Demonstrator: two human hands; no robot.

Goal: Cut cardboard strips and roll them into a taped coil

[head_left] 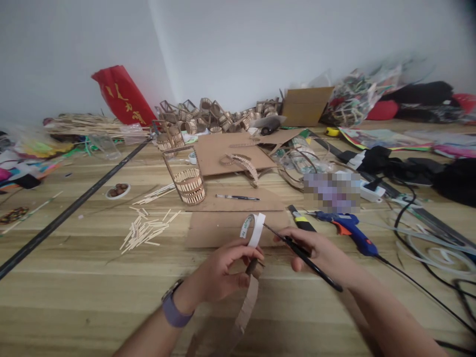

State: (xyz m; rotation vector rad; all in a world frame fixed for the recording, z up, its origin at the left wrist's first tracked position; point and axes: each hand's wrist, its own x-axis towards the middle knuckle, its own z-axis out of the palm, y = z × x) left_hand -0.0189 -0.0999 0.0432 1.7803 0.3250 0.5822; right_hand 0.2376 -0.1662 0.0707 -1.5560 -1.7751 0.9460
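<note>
My left hand [230,270] is closed, its thumb and fingers pinching a narrow cardboard strip [248,305] that hangs down toward me. Above those fingers curls a white paper strip [256,232], with green writing on its inner side. A slim black tool with a thin pointed tip [310,265] lies in my right hand [312,248]; its exact kind is unclear. The tip points at the white strip's edge, and whether it touches cannot be told. Both hands are above the wooden table [92,307], in front of a cardboard piece [208,230].
A small stick bucket [189,186] stands behind, left of a pen [237,197]. Loose short sticks [143,230] and a bowl of brown beads [118,191] lie leftward. A utility knife [301,218], a blue glue gun [353,233] and cables are rightward. Several buckets [223,116] are piled behind.
</note>
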